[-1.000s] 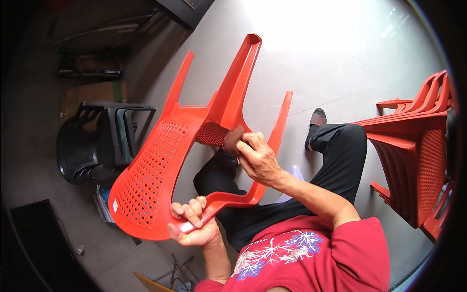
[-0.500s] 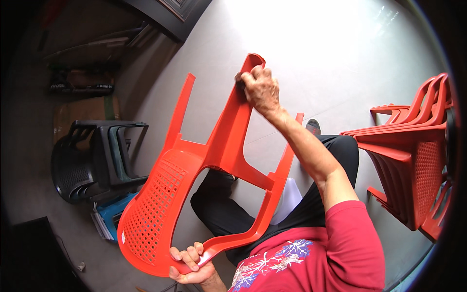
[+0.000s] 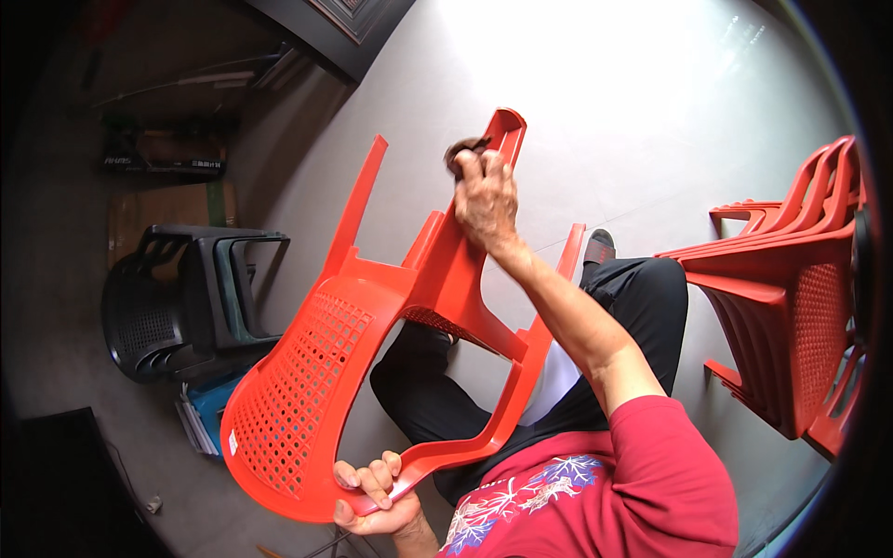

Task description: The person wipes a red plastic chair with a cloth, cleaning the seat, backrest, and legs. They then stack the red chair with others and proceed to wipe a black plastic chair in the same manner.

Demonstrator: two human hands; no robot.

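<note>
A red plastic armchair [image 3: 454, 284] is tipped on its side above my lap, its legs pointing away from me and its perforated backrest at the lower left. My left hand [image 3: 377, 498] is wrapped round the chair's frame where the armrest meets the top of the back. Farther up, my right hand [image 3: 486, 197] grips a dark brown cloth [image 3: 465, 153] against one leg near its end. Part of the cloth is hidden under my fingers.
Stacked red chairs [image 3: 767, 288] stand at the right. To the left are dark stacked chairs [image 3: 200, 293], a cardboard box [image 3: 139, 223] and a blue folder with papers [image 3: 209, 409]. A dark piece of furniture [image 3: 358, 42] is at the top.
The chair has turned slightly, and its leg end has shifted right. My right hand has moved a little left and nearer, and more of the cloth shows. My left hand keeps its hold.
</note>
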